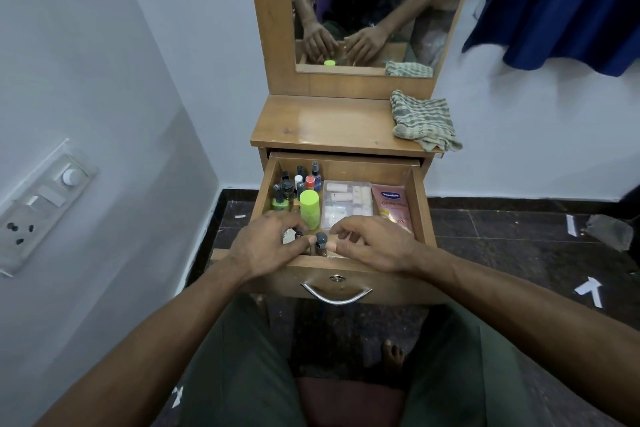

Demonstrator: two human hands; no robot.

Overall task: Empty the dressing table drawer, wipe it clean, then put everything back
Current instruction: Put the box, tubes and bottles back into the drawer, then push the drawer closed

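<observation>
So both my hands are down at the near edge of the open drawer [420, 204]. My left hand [266, 246] pinches a small bottle [297, 236]; my right hand [372, 243] has fingers loosely curled beside a grey-capped bottle [321, 242], touching it at most, can't tell. At 12 o'clock from them stands the lime green bottle [309, 210], nail polishes [294, 184] at 11, clear organiser box [348, 203] and pink Vaseline tube [393, 206] toward 1. Upright bottles are clustered so they don't roll, I reckon. Furthest off, the striped cloth [424, 120] sits on the tabletop [329, 125], handy for wiping.
</observation>
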